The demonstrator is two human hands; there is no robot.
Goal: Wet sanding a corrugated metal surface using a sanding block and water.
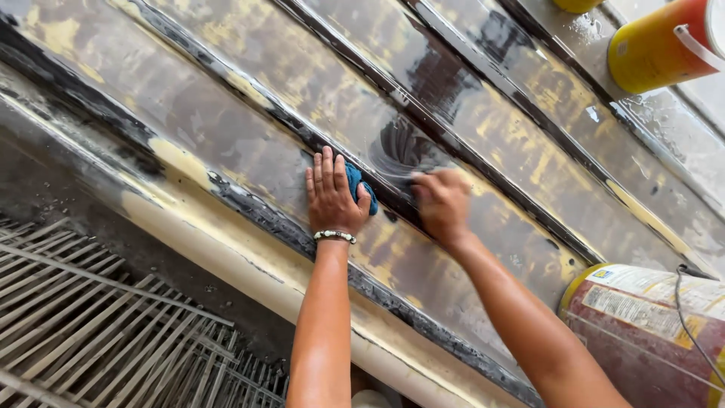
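Pressing flat left hand point(333, 200) half-hiding blue cloth point(358, 183), blurred right hand point(442, 204), fingers' grip unclear, ribbed panel point(226, 128).

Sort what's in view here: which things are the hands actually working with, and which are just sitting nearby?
In use:
left hand, pressing a blue cloth
right hand, blurred, on the same surface
wet ribbed panel under both hands

Lying about:
yellow and red container
labelled bucket
pale slatted rack
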